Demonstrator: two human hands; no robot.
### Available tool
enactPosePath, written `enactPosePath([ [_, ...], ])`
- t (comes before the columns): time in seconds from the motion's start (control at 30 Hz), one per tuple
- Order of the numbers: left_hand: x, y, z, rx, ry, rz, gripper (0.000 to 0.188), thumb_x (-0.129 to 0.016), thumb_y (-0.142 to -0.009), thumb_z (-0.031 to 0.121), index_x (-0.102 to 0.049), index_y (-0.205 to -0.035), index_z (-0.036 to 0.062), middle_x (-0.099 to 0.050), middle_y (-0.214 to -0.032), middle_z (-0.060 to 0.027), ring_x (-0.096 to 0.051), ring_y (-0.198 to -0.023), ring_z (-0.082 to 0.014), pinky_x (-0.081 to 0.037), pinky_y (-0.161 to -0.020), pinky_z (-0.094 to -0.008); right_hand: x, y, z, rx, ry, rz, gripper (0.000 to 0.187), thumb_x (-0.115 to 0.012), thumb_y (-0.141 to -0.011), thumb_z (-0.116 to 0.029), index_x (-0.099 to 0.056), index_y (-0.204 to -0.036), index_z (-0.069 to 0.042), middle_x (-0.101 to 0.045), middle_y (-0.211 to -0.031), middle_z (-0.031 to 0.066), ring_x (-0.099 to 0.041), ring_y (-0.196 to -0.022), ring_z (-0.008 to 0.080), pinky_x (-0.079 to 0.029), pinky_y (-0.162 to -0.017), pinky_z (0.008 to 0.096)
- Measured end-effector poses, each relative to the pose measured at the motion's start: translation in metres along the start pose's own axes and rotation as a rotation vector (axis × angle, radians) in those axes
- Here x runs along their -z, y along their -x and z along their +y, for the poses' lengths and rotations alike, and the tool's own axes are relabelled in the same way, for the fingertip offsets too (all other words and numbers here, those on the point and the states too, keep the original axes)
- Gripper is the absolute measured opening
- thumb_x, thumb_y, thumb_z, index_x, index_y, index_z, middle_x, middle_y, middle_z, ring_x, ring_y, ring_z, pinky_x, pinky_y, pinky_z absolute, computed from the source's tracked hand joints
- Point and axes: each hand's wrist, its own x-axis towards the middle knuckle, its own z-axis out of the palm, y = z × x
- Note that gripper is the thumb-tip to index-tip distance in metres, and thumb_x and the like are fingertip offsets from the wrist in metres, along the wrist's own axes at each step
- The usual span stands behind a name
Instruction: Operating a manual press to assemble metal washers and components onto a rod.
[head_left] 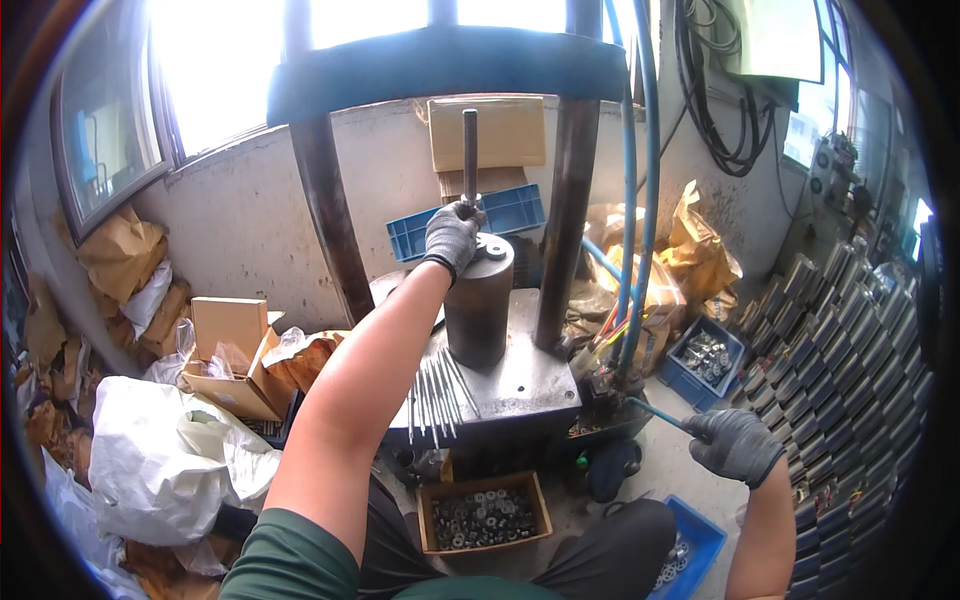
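My left hand point(453, 238), in a grey knit glove, is closed round the lower end of a dark upright rod point(470, 150). A pale collar shows at the rod's foot, just above the fingers. Directly beneath is a thick metal cylinder point(478, 325) standing on the press bed point(540, 375); small metal rings point(492, 247) lie on its top. Off to the right, my gloved right hand point(738, 447) grips the end of a blue lever point(655, 412) beside the press. Several thin metal rods point(437, 395) lie on the bed's near left edge.
The press's blue crossbeam point(450, 75) spans two dark columns. Between my knees sits a box of small rings point(427, 520). Blue bins point(690, 395) of metal parts stand at right, near stacked metal tubes point(840, 370). White sacking point(160, 460) and an open carton point(228, 325) lie left.
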Motion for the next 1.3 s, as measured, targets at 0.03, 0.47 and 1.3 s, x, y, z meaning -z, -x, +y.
enactPosePath([
  [0.03, -0.002, 0.001, -0.001, -0.048, -0.037, 0.023, 0.022, -0.074, -0.095, 0.025, -0.074, -0.107, 0.0065, -0.076, -0.09, -0.0069, -0.07, -0.08, -0.0157, -0.056, -0.079, -0.0333, 0.0, 0.0, 0.001, -0.005, -0.006, -0.016, 0.038, -0.066, -0.085, -0.025, -0.076, -0.118, -0.011, -0.075, -0.093, 0.0178, -0.073, -0.088, 0.0348, -0.058, -0.084, 0.0457],
  [0.47, -0.005, 0.01, -0.01, -0.118, 0.057, -0.018, 0.034, -0.07, -0.097, 0.029, -0.069, -0.123, 0.0067, -0.076, -0.112, -0.0138, -0.072, -0.106, -0.0279, -0.053, -0.093, -0.0377, -0.003, 0.007, 0.0, -0.027, -0.011, -0.191, 0.031, -0.067, -0.085, -0.025, -0.077, -0.109, -0.009, -0.077, -0.099, 0.0162, -0.074, -0.092, 0.0333, -0.059, -0.088, 0.0414],
  [1.3, -0.007, 0.006, -0.017, -0.112, -0.024, 0.028, 0.031, -0.068, -0.099, 0.031, -0.074, -0.116, 0.0067, -0.077, -0.102, -0.012, -0.073, -0.088, -0.0218, -0.055, -0.085, -0.0353, -0.047, 0.052, -0.006, -0.091, -0.14, -0.164, 0.016, -0.07, -0.081, -0.02, -0.075, -0.086, -0.006, -0.07, -0.082, 0.0211, -0.069, -0.075, 0.0396, -0.055, -0.069, 0.0449],
])
